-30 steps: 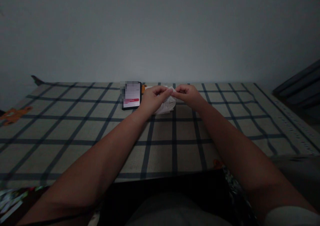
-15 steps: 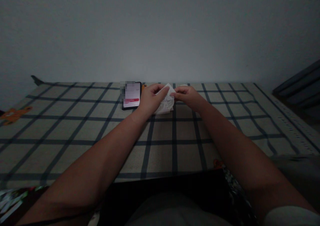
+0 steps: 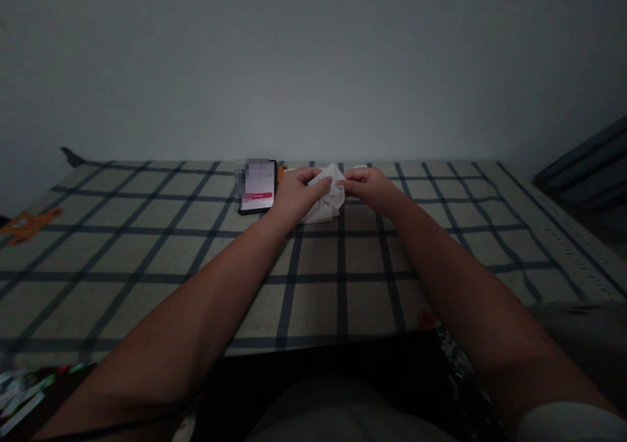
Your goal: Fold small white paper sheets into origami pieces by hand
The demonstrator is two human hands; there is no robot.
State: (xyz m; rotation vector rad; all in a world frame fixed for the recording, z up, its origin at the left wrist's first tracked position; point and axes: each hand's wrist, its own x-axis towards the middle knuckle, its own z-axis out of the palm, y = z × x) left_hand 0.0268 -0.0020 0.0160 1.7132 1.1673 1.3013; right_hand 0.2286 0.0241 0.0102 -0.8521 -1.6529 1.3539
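Dim light. A plain grey wall (image 3: 313, 70) rises behind the far edge of the surface. The surface wears a pale checked cloth (image 3: 215, 298) with dark blue lines, fairly flat, rippled toward the right, where a band of lettering (image 3: 573, 239) runs along the edge, too blurred to read. Beyond that edge, far right, a dark striped thing (image 3: 585, 158) slants up against the wall; I can't tell what it is. A dark pointed tip (image 3: 73, 158) shows at the far left corner. Dark cloth (image 3: 318, 370) fills the near edge, below my forearms.

Count: one phone (image 3: 259, 187), lying face up just left of my left hand (image 3: 298, 190), screen lit, part of it blurred into squares. One crumpled white tissue (image 3: 333, 187), between my two hands near the far side of the cloth. One flatter white piece (image 3: 321, 215) under it; whether the two are joined I cannot tell. One small white patch (image 3: 360, 166) just behind my right hand (image 3: 369, 186), mostly hidden. Orange patches, three: a figure (image 3: 32, 225) at far left, a sliver beside the phone, a bit near my right forearm.

Hands, two. Left pinches the tissue, thumb on top, fingers behind. Right has thumb and forefinger nipped together at its right edge.
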